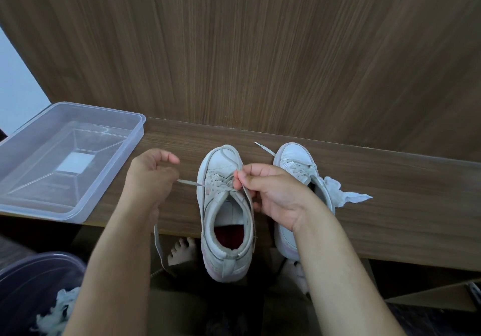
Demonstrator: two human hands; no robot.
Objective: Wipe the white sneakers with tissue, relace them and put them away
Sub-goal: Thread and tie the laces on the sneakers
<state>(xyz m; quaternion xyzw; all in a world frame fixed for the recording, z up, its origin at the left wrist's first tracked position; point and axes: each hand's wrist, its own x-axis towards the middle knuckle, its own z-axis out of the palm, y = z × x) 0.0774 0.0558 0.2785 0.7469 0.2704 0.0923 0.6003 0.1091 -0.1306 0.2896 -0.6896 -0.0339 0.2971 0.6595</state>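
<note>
A clear plastic bin (70, 161) sits on the far left of the counter (390, 205), its left side cut off by the frame; nothing shows inside it but a pale rectangle on its floor. At the near left corner a dark bin (33, 278) on the floor holds crumpled white tissue (59, 312), only partly in view.

Two white sneakers stand side by side on the counter, toes pointing away, heels overhanging the near edge. The left sneaker (225, 213) is scuffed grey-white with a pinkish sole and a red insole showing in its opening. The right sneaker (296, 163) is mostly hidden behind the right forearm; a lace end lies just beyond its toe. A wad of tissue (346, 195) lies on the counter against its right side.

The left hand (151, 176) has its grip curled closed round one end of the lace (192, 183), pulling it out to the left; more lace hangs down below the wrist. The right hand (270, 192) pinches the lace between thumb and fingers just over the left sneaker's eyelets. Below the counter, bare toes show; the rest of the floor there is dark and hard to make out.
</note>
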